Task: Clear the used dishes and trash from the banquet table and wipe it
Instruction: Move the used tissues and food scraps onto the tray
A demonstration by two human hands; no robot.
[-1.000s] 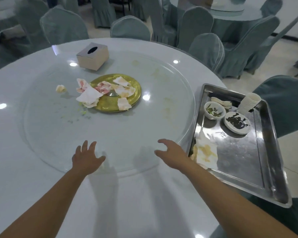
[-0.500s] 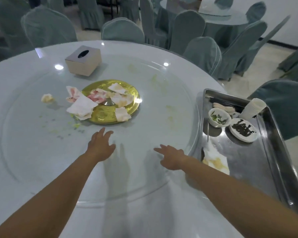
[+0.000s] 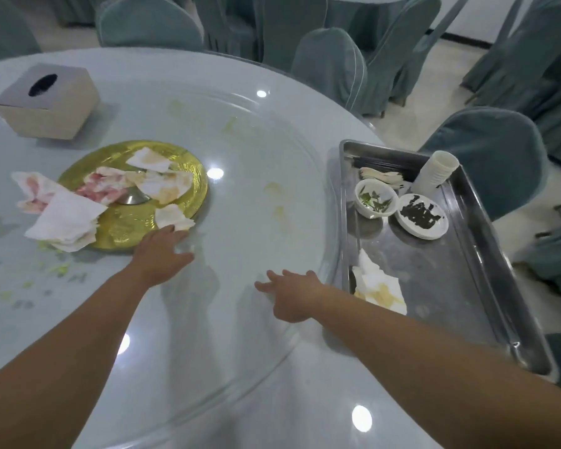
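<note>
The left hand (image 3: 161,251) lay with straight fingers on a stained white napkin (image 3: 174,217) at the round gold plate's (image 3: 133,228) five o'clock edge. The right hand (image 3: 292,293), fingers spread, held nothing over the glass worktop (image 3: 256,196), the steel tray (image 3: 450,286) at three o'clock.

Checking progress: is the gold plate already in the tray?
No, the gold plate sits on the table's glass, with the tray off to its right.

Tissue box (image 3: 47,100) w/ dark oval slot on far left; grey-green covered chairs (image 3: 334,64) round the back
</note>
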